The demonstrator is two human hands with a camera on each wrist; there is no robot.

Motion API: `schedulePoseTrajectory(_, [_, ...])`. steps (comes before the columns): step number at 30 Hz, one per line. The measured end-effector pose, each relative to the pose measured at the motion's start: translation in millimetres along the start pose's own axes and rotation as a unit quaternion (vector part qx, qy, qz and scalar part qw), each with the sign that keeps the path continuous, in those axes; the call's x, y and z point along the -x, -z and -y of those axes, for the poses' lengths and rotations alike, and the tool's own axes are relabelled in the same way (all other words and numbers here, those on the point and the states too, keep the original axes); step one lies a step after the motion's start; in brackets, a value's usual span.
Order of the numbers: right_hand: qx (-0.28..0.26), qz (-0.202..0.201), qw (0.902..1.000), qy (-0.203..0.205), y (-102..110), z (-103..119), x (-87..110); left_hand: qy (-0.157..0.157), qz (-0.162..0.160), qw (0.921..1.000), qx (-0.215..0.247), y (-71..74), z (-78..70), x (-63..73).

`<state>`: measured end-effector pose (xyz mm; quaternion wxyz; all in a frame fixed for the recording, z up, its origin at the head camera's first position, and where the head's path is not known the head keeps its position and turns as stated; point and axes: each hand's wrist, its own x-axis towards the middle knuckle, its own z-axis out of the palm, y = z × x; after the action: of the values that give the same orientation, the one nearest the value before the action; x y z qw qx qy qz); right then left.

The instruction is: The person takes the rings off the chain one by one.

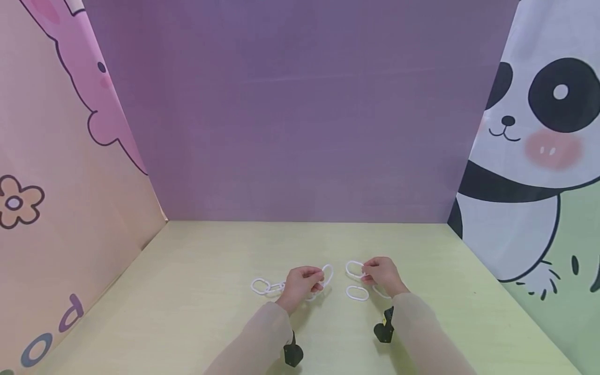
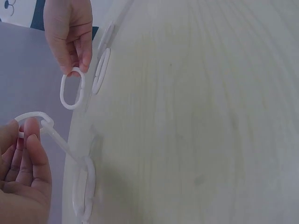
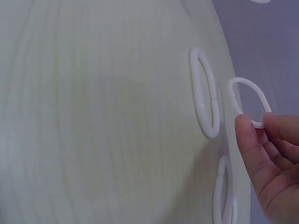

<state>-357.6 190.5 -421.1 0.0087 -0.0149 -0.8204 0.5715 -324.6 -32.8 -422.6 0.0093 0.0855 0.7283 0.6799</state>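
My left hand (image 1: 300, 284) pinches the end link of a white plastic chain (image 1: 261, 286) between thumb and fingers, raised above the table. From that link (image 2: 35, 114) the chain slopes down, and its other links lie on the table to the left. Opposite it, my right hand (image 1: 382, 274) pinches one loose white oval link (image 3: 250, 100) by its end, held up off the table. A small gap separates the two held links. Below the right hand a loose link (image 1: 357, 293) lies flat, and another link (image 3: 223, 191) lies partly hidden beside it.
The pale wood table (image 1: 187, 323) runs back to a purple panel (image 1: 300, 114). Printed side panels stand at left and right, the right one with a panda (image 1: 558, 135). Black wrist cameras (image 1: 293, 354) hang under both sleeves.
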Motion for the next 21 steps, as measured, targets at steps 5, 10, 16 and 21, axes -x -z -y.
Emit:
schedulePoseTrajectory(5, [0.019,-0.006,0.9998,-0.003,5,-4,-0.1,0.005,-0.003,1.0000,-0.002,-3.1,0.3,-0.9])
schedulePoseTrajectory(10, [0.049,-0.019,0.9986,-0.009,8,-10,-2.4,0.007,-0.004,1.0000,-0.003,-4.8,8.1,-4.6])
schedulePoseTrajectory(16, [0.103,-0.033,0.9941,-0.008,10,-13,-2.0,0.008,-0.002,1.0000,-0.003,-4.1,9.0,-3.5])
schedulePoseTrajectory(21, [0.118,-0.035,0.9924,-0.008,11,-15,-2.9,0.009,-0.003,0.9999,-0.003,-3.4,9.1,-2.5])
